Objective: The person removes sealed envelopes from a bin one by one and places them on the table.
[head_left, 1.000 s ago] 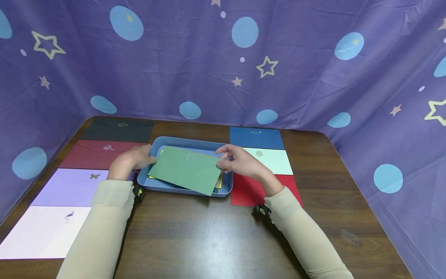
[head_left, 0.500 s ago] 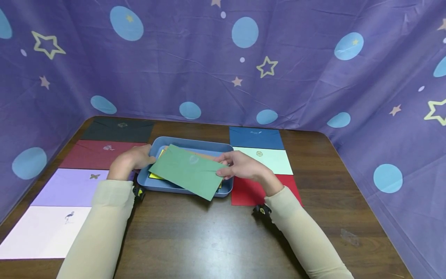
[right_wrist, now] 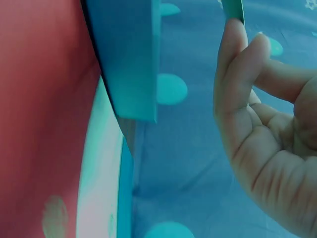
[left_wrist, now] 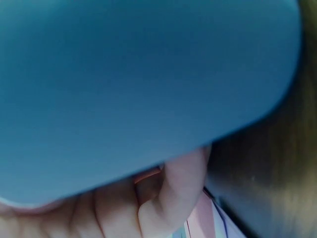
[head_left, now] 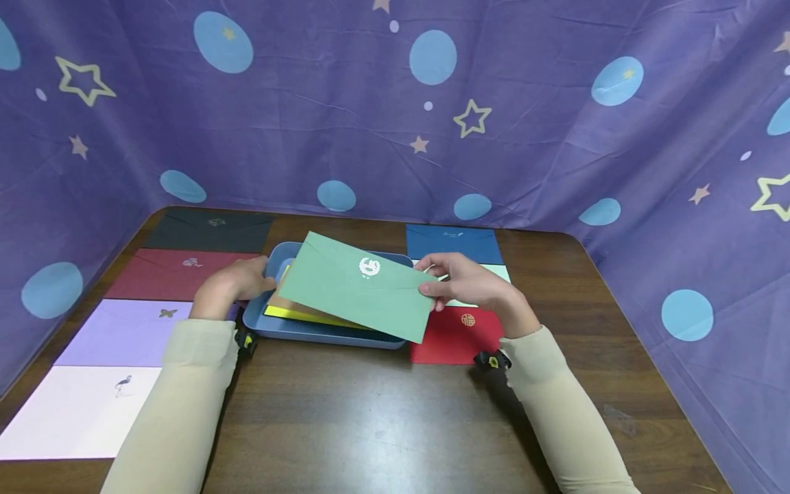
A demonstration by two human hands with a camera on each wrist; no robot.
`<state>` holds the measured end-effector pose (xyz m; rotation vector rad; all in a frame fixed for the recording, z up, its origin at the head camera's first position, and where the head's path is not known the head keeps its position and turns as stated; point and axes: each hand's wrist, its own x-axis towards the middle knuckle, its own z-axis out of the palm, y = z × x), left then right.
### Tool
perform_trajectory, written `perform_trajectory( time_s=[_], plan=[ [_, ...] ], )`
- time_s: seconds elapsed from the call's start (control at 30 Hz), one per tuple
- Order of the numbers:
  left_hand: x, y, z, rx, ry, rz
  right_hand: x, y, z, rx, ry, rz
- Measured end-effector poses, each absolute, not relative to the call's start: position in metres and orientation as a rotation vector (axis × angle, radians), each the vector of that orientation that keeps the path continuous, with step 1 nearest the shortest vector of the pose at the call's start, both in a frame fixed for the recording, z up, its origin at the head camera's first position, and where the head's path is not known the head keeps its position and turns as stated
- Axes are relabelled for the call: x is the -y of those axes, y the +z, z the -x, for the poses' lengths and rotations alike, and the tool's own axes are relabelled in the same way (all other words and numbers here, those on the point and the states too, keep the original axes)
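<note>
My right hand (head_left: pixel 472 285) pinches the right end of a green envelope (head_left: pixel 333 281) between thumb and fingers. The envelope has a white wreath emblem and is tilted over a blue tray (head_left: pixel 290 331). In the right wrist view, only a corner of the green envelope (right_wrist: pixel 233 7) shows between the fingertips. My left hand (head_left: pixel 231 285) grips the tray's left end, thumb at the rim. The left wrist view has fingers curled against the outside of the tray (left_wrist: pixel 148 89). Beneath the green envelope, a yellow envelope (head_left: pixel 302 315) and a tan one (head_left: pixel 282 299) stick out.
Left of the tray lie dark green (head_left: pixel 210 231), maroon (head_left: pixel 157 274), lilac (head_left: pixel 123 333) and white (head_left: pixel 68 412) envelopes in a column. To its right are blue (head_left: pixel 455 245), pale mint (head_left: pixel 463 303) and red (head_left: pixel 453 343) ones. A purple curtain (head_left: pixel 345 137) hangs behind the table.
My right hand has taken hold of the green envelope, raised it and moved it right, uncovering more of the tan and yellow ones. My left hand has stayed at the tray.
</note>
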<state>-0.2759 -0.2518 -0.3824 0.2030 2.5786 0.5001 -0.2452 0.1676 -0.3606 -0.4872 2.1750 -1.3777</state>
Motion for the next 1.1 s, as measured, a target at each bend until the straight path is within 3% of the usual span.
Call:
perform_trajectory(
  time_s=[0.33, 1.1],
  plan=[
    [0.252, -0.384, 0.278, -2.567, 0.535, -0.202, -0.207, -0.349, 0.234, -2.200, -1.306, 0.533],
    [0.254, -0.384, 0.278, -2.576, 0.546, -0.226, -0.296, -0.363, 0.197, -2.130, -1.060, 0.660]
  ],
)
